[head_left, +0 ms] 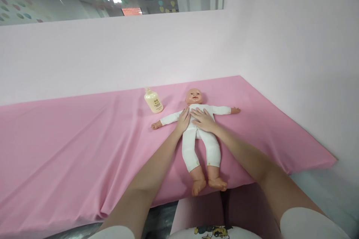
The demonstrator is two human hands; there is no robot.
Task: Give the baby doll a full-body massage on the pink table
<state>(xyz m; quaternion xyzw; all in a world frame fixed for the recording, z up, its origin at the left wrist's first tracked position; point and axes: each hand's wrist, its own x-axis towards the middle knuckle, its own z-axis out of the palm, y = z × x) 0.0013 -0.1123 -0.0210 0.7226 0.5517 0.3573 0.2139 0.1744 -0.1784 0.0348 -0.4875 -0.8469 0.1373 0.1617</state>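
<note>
A doll (193, 129) is laid face up on a pink sheet (70, 149), its 2 arms spread and its 2 feet at the near edge. Its torso is touched by the left hand (183, 120) and the right hand (204, 120), both laid flat with fingers extended and nothing gripped. A cream bottle (154, 101) is placed near the doll's head, toward the wall (126, 56).

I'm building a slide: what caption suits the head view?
Left hand and right hand laid on a face-up doll in white, on pink cloth, bottle nearby.
</note>
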